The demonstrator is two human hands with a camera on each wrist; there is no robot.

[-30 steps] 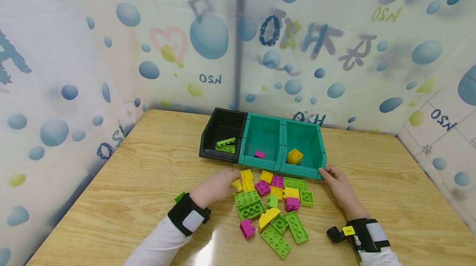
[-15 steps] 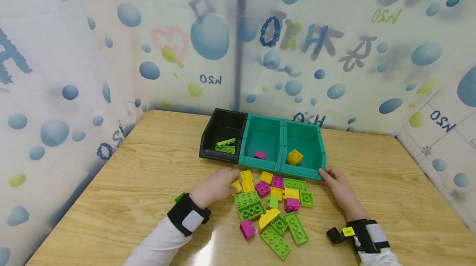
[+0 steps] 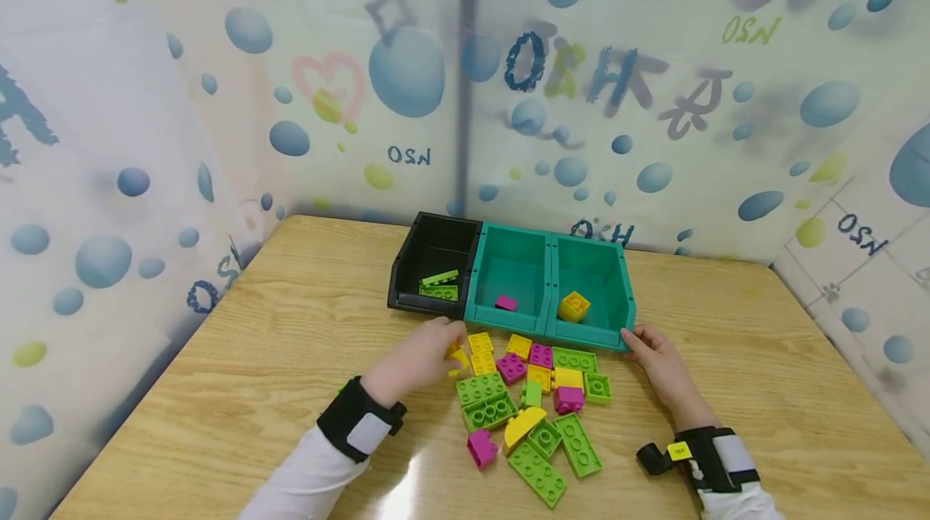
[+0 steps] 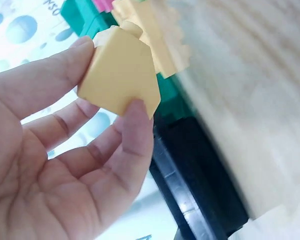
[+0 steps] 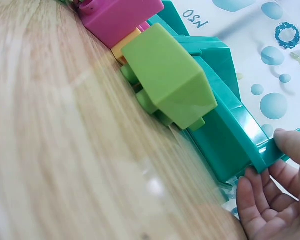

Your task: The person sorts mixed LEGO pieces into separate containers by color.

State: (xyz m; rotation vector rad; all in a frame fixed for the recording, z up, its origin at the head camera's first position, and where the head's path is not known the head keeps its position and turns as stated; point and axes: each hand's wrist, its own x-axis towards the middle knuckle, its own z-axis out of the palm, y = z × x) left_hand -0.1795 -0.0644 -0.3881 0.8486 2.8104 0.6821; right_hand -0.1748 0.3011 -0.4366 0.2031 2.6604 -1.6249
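Note:
My left hand (image 3: 416, 360) pinches a yellow toy building block (image 4: 121, 72) with a slanted side between thumb and fingers, left of the loose blocks. In the left wrist view the block is off the table. My right hand (image 3: 659, 362) holds the front right corner of the right teal bin (image 3: 592, 262), thumb on the rim and fingers under it. One yellow block (image 3: 574, 307) lies in that bin. The middle teal bin (image 3: 512, 257) holds a magenta block (image 3: 506, 304). Green blocks (image 3: 439, 292) lie in the black bin (image 3: 441, 237).
Loose green, yellow and magenta blocks lie before the bins, including a magenta block (image 3: 482, 449), a yellow curved block (image 3: 524, 429) and a long green block (image 3: 537, 475). A patterned cloth (image 3: 407, 124) hangs behind the wooden table (image 3: 305, 278).
My left hand has risen slightly, and the yellow block in it has turned and come up a little. The right hand keeps its place on the bin corner.

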